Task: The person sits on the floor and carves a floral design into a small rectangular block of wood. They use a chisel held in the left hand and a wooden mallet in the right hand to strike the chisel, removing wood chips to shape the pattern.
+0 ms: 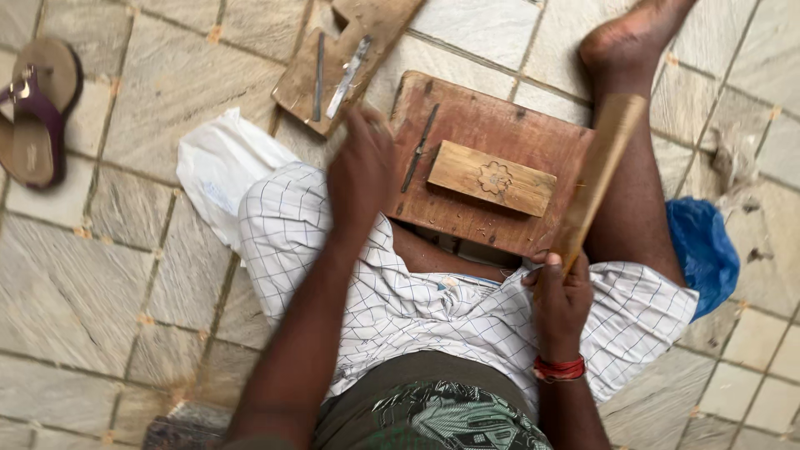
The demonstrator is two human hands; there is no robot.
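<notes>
One small wooden block (492, 177), carved with a single flower, flat on a reddish wooden board (467, 125) across the lap. One thin metal chisel (419, 148) just beside the block's left end. Right hand (560, 297) wrapped tight around one long flat wooden mallet (598, 171), angled up past the board's right edge. Left hand (362, 167) at the board's left edge, blurred, grip cannot be told. Second plank (342, 58) beyond, carrying two more metal tools (333, 79). One sandal (37, 112) far left, one white bag (218, 171), one blue bag (704, 250) on the tiled floor (100, 275).
</notes>
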